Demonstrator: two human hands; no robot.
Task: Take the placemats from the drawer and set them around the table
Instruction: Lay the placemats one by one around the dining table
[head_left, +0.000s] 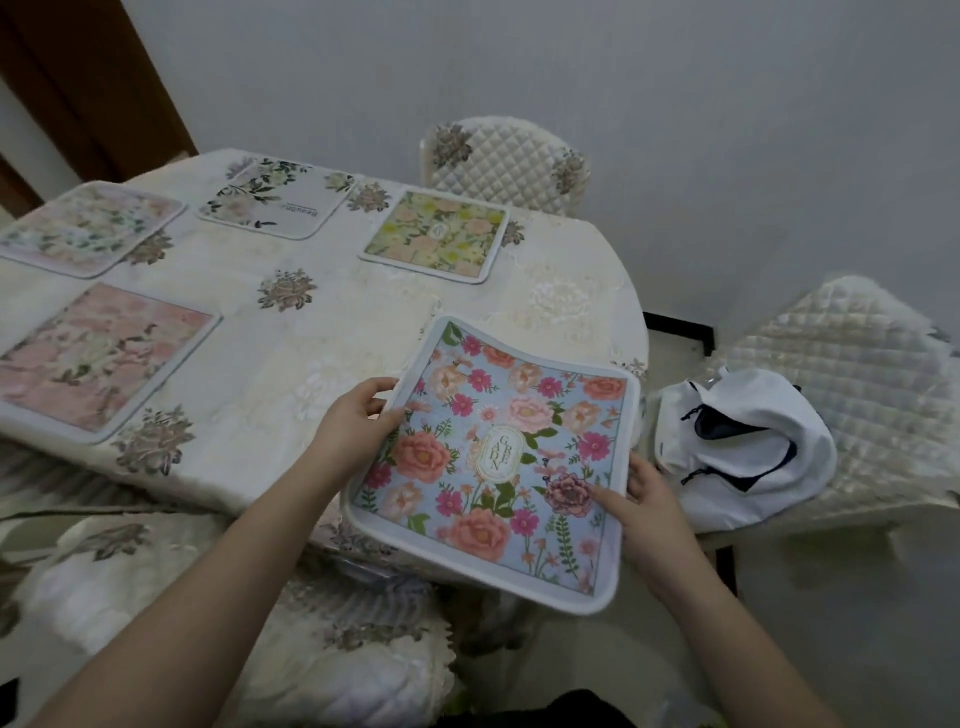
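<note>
Both hands, left (358, 415) and right (652, 499), are closed on the blue floral placemat (493, 467), apparently raised over the table (291, 364) edge; 4 placemats (436, 236) are laid out.

The wall (675, 104) is plain and pale grey. A brown wooden door (88, 88) stands at the left. Padded cream chairs (506, 161) sit around the worktop (322, 332), which has a flowery cloth.

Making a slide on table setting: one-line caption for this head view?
Both hands hold a blue floral placemat over the table edge; four placemats already lie there.
</note>
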